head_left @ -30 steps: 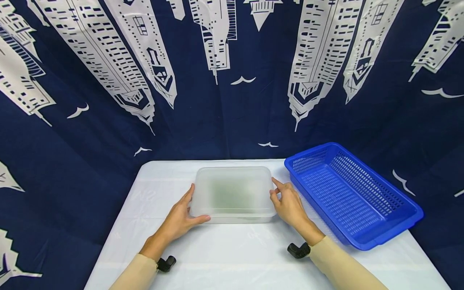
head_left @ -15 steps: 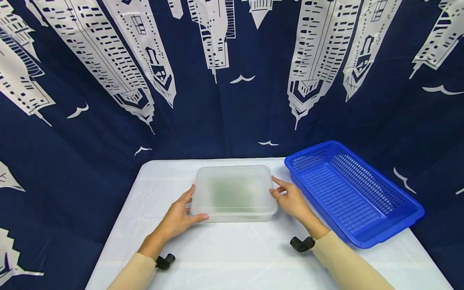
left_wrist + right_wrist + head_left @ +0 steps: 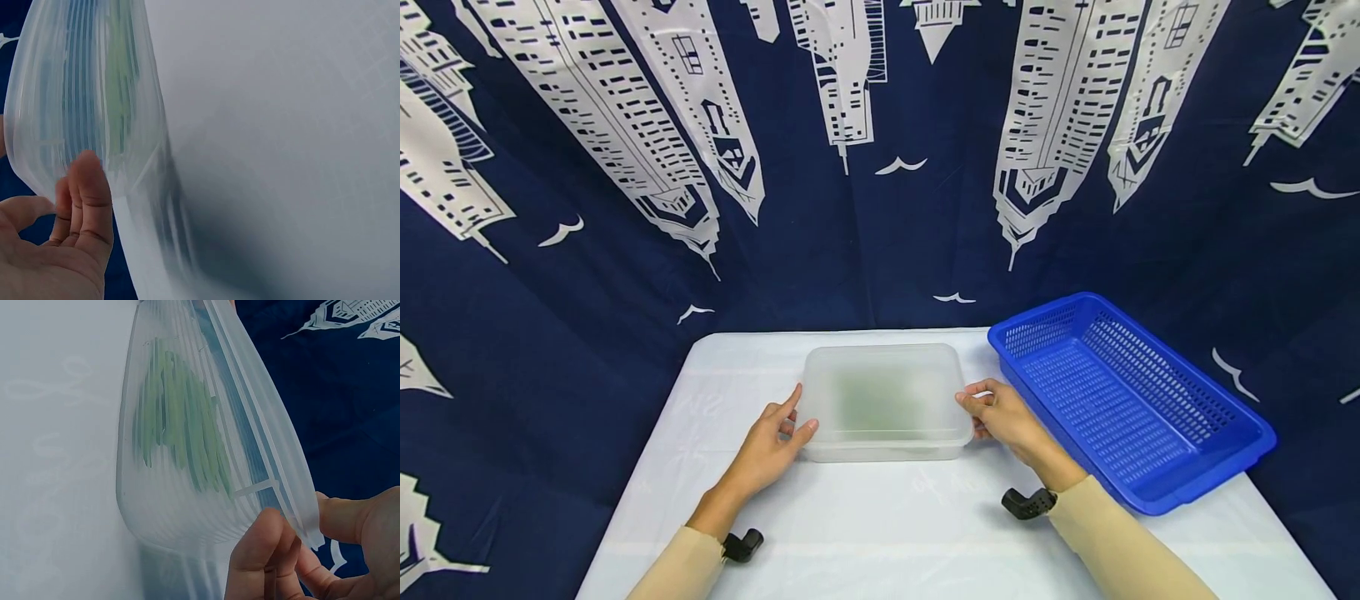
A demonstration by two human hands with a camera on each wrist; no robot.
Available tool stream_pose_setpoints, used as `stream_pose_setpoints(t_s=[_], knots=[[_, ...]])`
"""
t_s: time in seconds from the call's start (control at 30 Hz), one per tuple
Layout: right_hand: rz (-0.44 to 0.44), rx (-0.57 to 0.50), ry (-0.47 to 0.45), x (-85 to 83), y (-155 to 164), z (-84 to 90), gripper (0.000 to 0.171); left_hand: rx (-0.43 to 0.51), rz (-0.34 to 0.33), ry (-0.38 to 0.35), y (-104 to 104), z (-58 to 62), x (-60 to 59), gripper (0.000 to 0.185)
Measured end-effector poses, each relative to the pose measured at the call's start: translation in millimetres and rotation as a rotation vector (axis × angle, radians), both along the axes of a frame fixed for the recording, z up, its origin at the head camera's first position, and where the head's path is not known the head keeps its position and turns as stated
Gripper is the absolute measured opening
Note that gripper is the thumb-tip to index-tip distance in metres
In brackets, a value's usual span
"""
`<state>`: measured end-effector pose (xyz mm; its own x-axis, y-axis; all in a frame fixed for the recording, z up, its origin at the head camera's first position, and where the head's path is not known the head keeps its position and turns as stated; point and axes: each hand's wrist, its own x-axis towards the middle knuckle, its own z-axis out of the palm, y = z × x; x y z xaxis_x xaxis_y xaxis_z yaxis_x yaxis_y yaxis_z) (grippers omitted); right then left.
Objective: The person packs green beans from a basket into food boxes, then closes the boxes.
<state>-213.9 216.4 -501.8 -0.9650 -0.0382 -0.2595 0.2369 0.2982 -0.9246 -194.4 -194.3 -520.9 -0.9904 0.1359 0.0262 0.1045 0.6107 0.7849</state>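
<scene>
A clear plastic food container (image 3: 880, 455) with a frosted lid (image 3: 883, 387) sits on the table. Through its ribbed wall in the right wrist view show long thin green pieces (image 3: 178, 419), like green beans. At the left end, my left hand (image 3: 767, 446) has its thumb on the lid's rim near the front corner and its fingers curled against the side below. My right hand (image 3: 1009, 421) pinches the lid's rim at the right end, thumb on top and fingers underneath. The lid lies over the container.
A blue perforated plastic basket (image 3: 1138, 496) stands at the right of the white-covered table (image 3: 865, 533), close beside my right forearm. Behind the table hangs a dark blue cloth (image 3: 850, 250) with white buildings printed on it.
My left thumb has moved from the container's front side back onto the lid's corner. My right index finger has drawn in from the side, and the fingers have gone under the rim.
</scene>
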Motion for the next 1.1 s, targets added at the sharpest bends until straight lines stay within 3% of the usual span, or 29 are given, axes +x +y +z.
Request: stream_pose_setpoints(t_s=[0.33,0.7,0.83,0.93,1.1], knots=[[0.027,-0.054,-0.013,-0.7,-0.8,-2.6,0.034,0.108,-0.013,-0.044,-0.2,-2.6,0.4,0.08],[0.025,-0.056,-0.02,0.9,-3.1,-5.1,0.032,0.086,-0.046,-0.068,2.2,-1.2,-1.4,0.082],[0.02,-0.034,0.025,3.6,-5.7,-5.1,0.034,0.039,-0.035,-0.045,3.4,0.0,-1.6,0.082],[0.017,0.047,0.088,5.3,-8.8,-6.3,0.035,-0.021,-0.023,-0.003,5.2,1.2,-1.8,0.081],[0.043,0.35,0.265,4.0,-13.7,-9.2,0.04,-0.13,-0.002,0.073,9.1,2.8,-1.6,0.08]])
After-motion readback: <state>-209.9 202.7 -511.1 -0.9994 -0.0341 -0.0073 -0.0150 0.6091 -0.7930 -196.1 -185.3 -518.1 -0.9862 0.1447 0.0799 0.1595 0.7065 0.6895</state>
